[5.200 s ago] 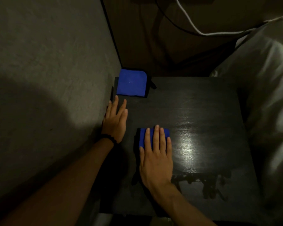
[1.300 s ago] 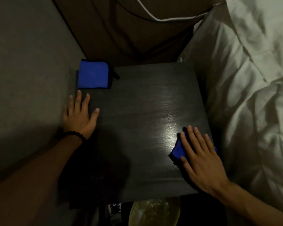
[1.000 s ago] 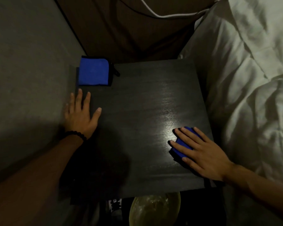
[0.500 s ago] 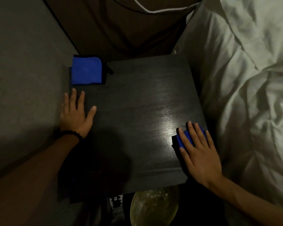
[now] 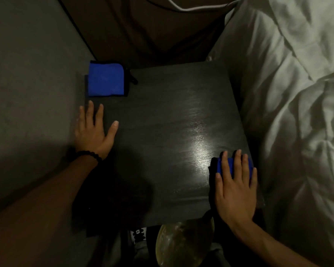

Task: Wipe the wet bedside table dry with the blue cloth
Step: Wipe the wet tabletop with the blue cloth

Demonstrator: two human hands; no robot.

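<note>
The blue cloth [image 5: 225,166] lies folded small under my right hand [image 5: 235,189], fingers straight and pressing it flat at the near right corner of the bedside table [image 5: 162,132] — dark, wood-grained, glossy under the glare. One push too far and it slips off the edge toward the white bedding [image 5: 297,112]. My left hand [image 5: 94,132] rests spread on the left edge — a second folded blue cloth [image 5: 105,79], soft and rounded, sits beyond.

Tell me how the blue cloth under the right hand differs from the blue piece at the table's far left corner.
The blue cloth is pressed flat under the right hand near the bedside table's right edge, mostly hidden; the blue folded piece lies untouched and fully visible. The folded piece shows more blue and has a dark edge; the cloth looks bunched. Both are bright blue.
</note>
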